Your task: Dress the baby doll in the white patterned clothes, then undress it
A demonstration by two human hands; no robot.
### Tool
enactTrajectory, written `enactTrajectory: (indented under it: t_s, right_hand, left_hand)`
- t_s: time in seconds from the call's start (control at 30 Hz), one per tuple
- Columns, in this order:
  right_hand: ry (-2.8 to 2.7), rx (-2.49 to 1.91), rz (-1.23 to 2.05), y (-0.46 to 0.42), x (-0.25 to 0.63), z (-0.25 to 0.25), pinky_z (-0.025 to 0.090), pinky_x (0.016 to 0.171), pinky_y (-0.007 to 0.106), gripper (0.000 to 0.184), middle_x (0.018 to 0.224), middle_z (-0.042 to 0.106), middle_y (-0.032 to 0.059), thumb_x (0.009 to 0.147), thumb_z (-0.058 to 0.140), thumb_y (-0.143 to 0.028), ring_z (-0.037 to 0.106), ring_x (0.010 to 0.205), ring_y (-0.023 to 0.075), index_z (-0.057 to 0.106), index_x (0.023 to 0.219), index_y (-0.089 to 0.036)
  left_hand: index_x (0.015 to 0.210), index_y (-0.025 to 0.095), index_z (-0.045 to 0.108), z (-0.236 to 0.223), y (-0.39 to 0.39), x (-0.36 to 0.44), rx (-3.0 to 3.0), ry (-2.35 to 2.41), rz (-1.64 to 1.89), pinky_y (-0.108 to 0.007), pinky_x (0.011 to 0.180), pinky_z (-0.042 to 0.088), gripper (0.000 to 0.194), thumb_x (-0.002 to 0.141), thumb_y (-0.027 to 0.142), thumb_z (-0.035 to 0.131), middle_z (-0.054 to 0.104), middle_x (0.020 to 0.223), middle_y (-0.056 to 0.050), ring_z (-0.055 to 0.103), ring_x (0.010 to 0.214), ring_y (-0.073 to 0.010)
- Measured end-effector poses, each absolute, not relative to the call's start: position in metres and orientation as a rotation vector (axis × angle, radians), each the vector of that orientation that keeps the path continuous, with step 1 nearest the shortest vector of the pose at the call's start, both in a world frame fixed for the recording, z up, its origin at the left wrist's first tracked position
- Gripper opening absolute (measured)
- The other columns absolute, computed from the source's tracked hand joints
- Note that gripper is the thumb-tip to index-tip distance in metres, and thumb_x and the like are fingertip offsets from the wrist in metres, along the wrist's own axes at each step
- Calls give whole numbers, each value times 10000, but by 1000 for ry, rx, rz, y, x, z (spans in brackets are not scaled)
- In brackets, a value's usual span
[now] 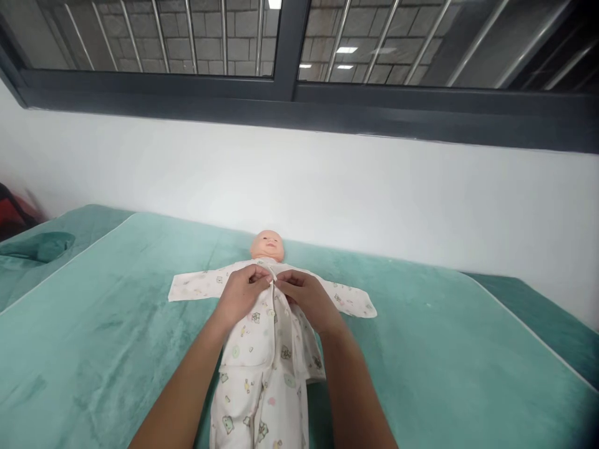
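Observation:
A baby doll (267, 246) lies on its back with its head toward the wall. It wears a white printed jacket (250, 337) with both sleeves spread out sideways, over matching printed pants (281, 418). My left hand (244, 288) pinches the jacket's front edge just below the doll's neck. Facing it, my right hand (306, 294) pinches the other front edge at the same spot, the fingertips of both hands almost touching. Any fastener between them is too small to make out. Below my hands the jacket's right-hand flap hangs loose.
Teal cloth (116, 324) covers the bed under the doll. Behind it rises a white wall (299, 181) with a dark-framed barred window (285, 87). At the left are a face hole (37, 246) in the padding and a red and black object (12, 212).

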State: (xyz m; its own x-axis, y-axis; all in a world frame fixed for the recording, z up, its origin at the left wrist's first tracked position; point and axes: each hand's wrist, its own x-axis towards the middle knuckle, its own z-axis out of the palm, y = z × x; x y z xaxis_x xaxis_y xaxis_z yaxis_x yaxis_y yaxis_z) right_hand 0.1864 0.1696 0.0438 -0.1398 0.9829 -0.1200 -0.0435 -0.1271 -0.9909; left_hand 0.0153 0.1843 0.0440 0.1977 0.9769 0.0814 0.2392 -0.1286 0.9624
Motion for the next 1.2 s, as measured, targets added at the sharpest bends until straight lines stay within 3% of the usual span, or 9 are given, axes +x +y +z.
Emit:
enactTrajectory:
  t_s: [0.17, 0.3, 0.5, 0.7, 0.97, 1.2]
  right_hand:
    - [-1134, -1137, 1451, 171, 187, 36, 354, 586, 251, 306, 697, 583, -20, 734, 801, -429, 451, 619, 100, 697, 818, -153]
    - [-1124, -1158, 1464, 172, 187, 34, 426, 637, 266, 372, 786, 656, 14, 686, 839, -457, 540, 683, 133, 729, 886, -163]
    - [-1241, -1109, 1475, 173, 190, 34, 414, 636, 269, 361, 882, 714, 38, 751, 786, -467, 570, 713, 145, 761, 971, -182]
    - [-1397, -1120, 1403, 171, 189, 36, 395, 601, 262, 268, 781, 642, -9, 774, 758, -400, 524, 668, 129, 739, 954, -202]
    - [-1334, -1032, 1471, 171, 189, 36, 428, 616, 265, 347, 726, 607, -26, 828, 698, -464, 534, 640, 119, 653, 1056, -205]
    - [-1257, -1035, 1470, 171, 185, 38, 436, 581, 262, 311, 791, 539, -44, 736, 743, -388, 525, 598, 95, 640, 981, -226]
  left_hand:
    - [856, 200, 665, 36, 187, 15, 1533, 1125, 1062, -249, 679, 422, 177, 841, 376, 672, 637, 757, 7, 577, 722, -143]
    - [879, 200, 638, 31, 188, 13, 1518, 1046, 1057, -246, 709, 429, 185, 866, 384, 656, 638, 780, 5, 580, 752, -140]
    - [909, 205, 624, 26, 190, 15, 1510, 1040, 1058, -249, 678, 402, 232, 876, 432, 656, 616, 760, 12, 557, 720, -135]
    - [997, 218, 600, 29, 189, 18, 1425, 1105, 1048, -245, 630, 362, 263, 846, 416, 680, 541, 670, 52, 507, 640, -119]
    - [1003, 201, 574, 40, 184, 15, 1197, 883, 1032, -289, 750, 454, 307, 769, 311, 739, 638, 750, 15, 620, 744, -150]
    - [883, 196, 593, 38, 184, 18, 1331, 1094, 1024, -232, 643, 356, 180, 717, 167, 657, 528, 736, 48, 489, 678, -97]
